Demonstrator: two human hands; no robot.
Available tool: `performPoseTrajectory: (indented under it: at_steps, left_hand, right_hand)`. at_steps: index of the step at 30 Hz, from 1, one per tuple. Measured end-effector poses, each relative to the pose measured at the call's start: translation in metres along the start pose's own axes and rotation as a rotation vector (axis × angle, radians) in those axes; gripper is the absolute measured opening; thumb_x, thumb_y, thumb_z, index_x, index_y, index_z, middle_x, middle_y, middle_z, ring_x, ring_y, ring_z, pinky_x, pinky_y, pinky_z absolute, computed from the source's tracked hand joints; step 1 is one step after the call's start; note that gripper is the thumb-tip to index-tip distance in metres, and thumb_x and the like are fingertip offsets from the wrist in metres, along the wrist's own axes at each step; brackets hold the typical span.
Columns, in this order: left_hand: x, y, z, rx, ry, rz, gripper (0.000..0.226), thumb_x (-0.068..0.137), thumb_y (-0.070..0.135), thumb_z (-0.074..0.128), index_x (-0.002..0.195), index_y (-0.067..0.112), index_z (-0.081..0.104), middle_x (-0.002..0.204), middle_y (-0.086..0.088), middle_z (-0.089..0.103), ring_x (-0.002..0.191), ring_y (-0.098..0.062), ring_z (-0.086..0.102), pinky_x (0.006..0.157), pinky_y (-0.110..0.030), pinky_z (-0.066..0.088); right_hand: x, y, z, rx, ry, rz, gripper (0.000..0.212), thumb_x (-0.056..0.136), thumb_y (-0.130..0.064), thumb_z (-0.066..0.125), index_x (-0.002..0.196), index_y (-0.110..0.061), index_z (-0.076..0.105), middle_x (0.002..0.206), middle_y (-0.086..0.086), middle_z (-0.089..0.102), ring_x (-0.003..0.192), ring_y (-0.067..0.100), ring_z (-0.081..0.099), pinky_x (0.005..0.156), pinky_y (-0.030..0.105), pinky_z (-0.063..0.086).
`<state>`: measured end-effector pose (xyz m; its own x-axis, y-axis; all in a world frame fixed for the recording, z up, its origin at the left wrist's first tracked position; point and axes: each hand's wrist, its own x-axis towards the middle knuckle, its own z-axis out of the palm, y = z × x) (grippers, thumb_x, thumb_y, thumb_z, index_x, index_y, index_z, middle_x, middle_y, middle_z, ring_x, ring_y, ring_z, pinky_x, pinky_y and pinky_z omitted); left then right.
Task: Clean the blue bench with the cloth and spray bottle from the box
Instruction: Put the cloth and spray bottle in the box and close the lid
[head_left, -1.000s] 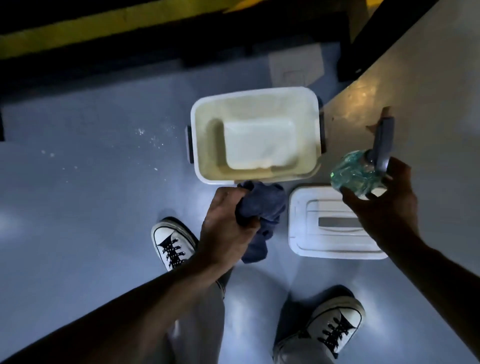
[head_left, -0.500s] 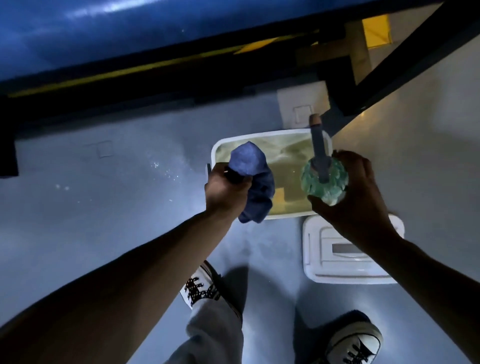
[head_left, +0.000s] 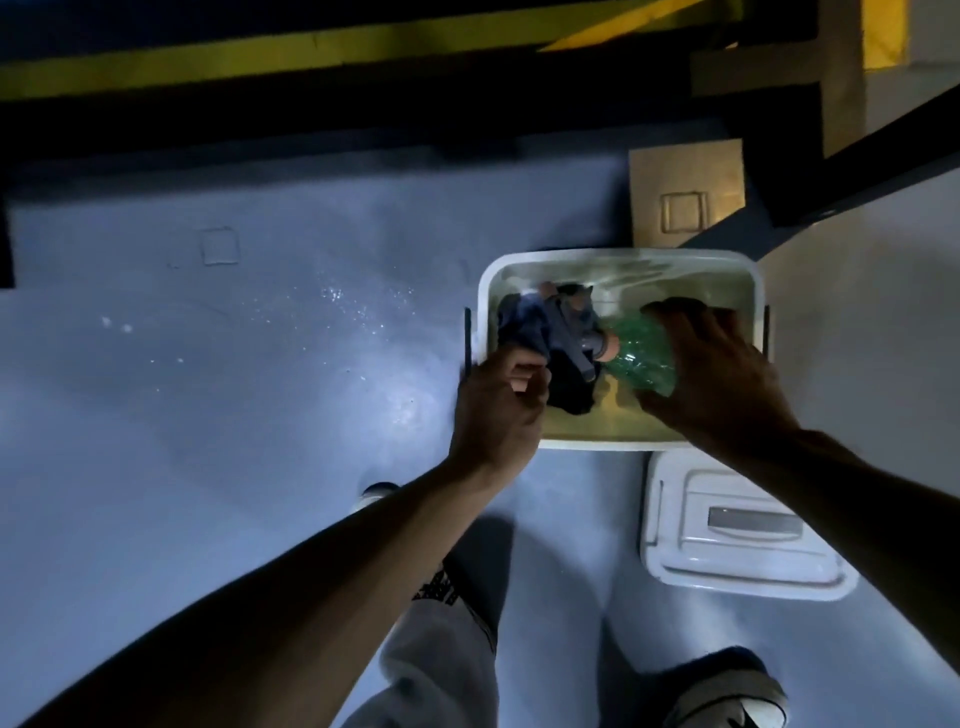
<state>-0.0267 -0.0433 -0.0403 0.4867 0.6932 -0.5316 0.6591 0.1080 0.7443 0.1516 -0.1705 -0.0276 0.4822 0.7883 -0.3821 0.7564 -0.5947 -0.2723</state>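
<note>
The cloth (head_left: 524, 326) and bottle (head_left: 636, 358) lie inside the white box (head_left: 488, 280) on the floor. The right hand (head_left: 711, 374) grips the bottle; the left hand (head_left: 498, 405), loosely curled, holds nothing. The lid (head_left: 737, 530) lies just beside the box.

Glossy grey-blue floor (head_left: 234, 415), yellow-and-black stripe (head_left: 260, 57) beyond, dim light.

A workshop or industrial hall: grey painted floor (head_left: 208, 415) and yellow-black hazard stripe (head_left: 260, 57).
</note>
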Motion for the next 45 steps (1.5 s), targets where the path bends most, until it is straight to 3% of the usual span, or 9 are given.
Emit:
performPoseTrajectory:
  at_steps: [4, 15, 19, 23, 26, 29, 34, 37, 45]
  left_hand:
    - [0.002, -0.014, 0.001, -0.115, -0.006, -0.009, 0.007, 0.096, 0.014, 0.067, 0.099, 0.019, 0.072, 0.091, -0.002, 0.078, 0.09, -0.021, 0.076, 0.085, -0.045, 0.063]
    - [-0.007, -0.025, 0.007, -0.104, 0.076, 0.142, 0.011, 0.097, 0.017, 0.067, 0.101, 0.009, 0.072, 0.085, -0.001, 0.076, 0.081, -0.013, 0.075, 0.075, -0.035, 0.061]
    - [-0.025, -0.009, 0.018, -0.146, 0.1, -0.02, 0.006, 0.097, 0.015, 0.068, 0.096, 0.015, 0.073, 0.084, -0.002, 0.077, 0.08, -0.02, 0.074, 0.074, -0.028, 0.056]
    - [-0.062, 0.004, 0.047, -0.026, 0.091, -0.002, 0.008, 0.096, 0.015, 0.066, 0.096, 0.02, 0.073, 0.081, 0.003, 0.073, 0.07, -0.007, 0.066, 0.068, -0.016, 0.048]
    - [-0.085, 0.001, 0.077, 0.105, 0.047, 0.034, 0.007, 0.097, 0.016, 0.066, 0.098, 0.018, 0.073, 0.085, 0.005, 0.073, 0.074, -0.011, 0.065, 0.07, -0.014, 0.047]
    - [-0.097, -0.01, 0.11, 0.164, 0.028, 0.013, 0.008, 0.097, 0.017, 0.065, 0.097, 0.017, 0.073, 0.09, 0.0, 0.076, 0.083, -0.018, 0.069, 0.079, -0.029, 0.054]
    - [-0.103, -0.046, 0.168, 0.284, -0.044, -0.052, 0.017, 0.1, 0.02, 0.057, 0.098, 0.01, 0.071, 0.095, -0.011, 0.077, 0.094, -0.032, 0.071, 0.085, -0.039, 0.054]
    - [-0.104, -0.07, 0.201, 0.364, -0.06, -0.085, 0.023, 0.101, 0.023, 0.057, 0.107, 0.004, 0.068, 0.107, -0.018, 0.073, 0.104, -0.037, 0.068, 0.089, -0.037, 0.05]
    - [-0.108, -0.076, 0.235, 0.262, 0.039, -0.331, 0.008, 0.095, 0.02, 0.062, 0.103, 0.019, 0.061, 0.115, -0.013, 0.069, 0.11, -0.033, 0.065, 0.092, -0.032, 0.047]
  right_hand:
    - [0.021, 0.005, 0.024, -0.158, -0.07, -0.063, 0.092, 0.067, -0.036, 0.088, 0.146, -0.02, 0.043, 0.145, 0.013, 0.05, 0.126, 0.044, 0.047, 0.093, 0.057, 0.049]
    - [0.033, -0.003, 0.042, -0.193, -0.122, -0.034, 0.087, 0.078, -0.034, 0.081, 0.153, -0.022, 0.037, 0.153, 0.012, 0.043, 0.138, 0.041, 0.04, 0.105, 0.054, 0.038]
    - [-0.003, 0.005, 0.017, 0.072, 0.118, -0.005, 0.05, 0.085, -0.028, 0.073, 0.131, -0.012, 0.058, 0.127, 0.016, 0.06, 0.115, 0.04, 0.057, 0.09, 0.049, 0.051]
    - [-0.067, 0.037, -0.006, 0.352, 0.309, 0.128, 0.003, 0.091, -0.016, 0.067, 0.092, -0.013, 0.066, 0.09, 0.004, 0.061, 0.084, 0.024, 0.06, 0.073, 0.037, 0.051]
    - [-0.118, 0.078, -0.003, 0.36, 0.301, 0.278, 0.011, 0.092, -0.018, 0.068, 0.083, -0.017, 0.063, 0.082, -0.003, 0.058, 0.073, 0.016, 0.056, 0.067, 0.037, 0.05]
    - [-0.152, 0.12, 0.017, 0.349, 0.239, 0.407, 0.015, 0.094, -0.024, 0.068, 0.082, -0.016, 0.064, 0.079, 0.0, 0.061, 0.073, 0.022, 0.059, 0.068, 0.039, 0.051]
    - [-0.176, 0.185, 0.069, 0.385, 0.053, 0.691, 0.02, 0.101, -0.018, 0.053, 0.107, -0.014, 0.072, 0.112, 0.014, 0.07, 0.104, 0.037, 0.065, 0.085, 0.032, 0.044]
    - [-0.183, 0.215, 0.098, 0.439, 0.017, 0.909, 0.03, 0.1, -0.015, 0.051, 0.128, -0.008, 0.061, 0.128, 0.021, 0.063, 0.12, 0.038, 0.058, 0.098, 0.035, 0.044]
    - [-0.19, 0.24, 0.137, 0.556, -0.027, 1.117, 0.049, 0.089, -0.036, 0.065, 0.127, -0.008, 0.054, 0.125, 0.019, 0.06, 0.117, 0.041, 0.058, 0.103, 0.054, 0.05]
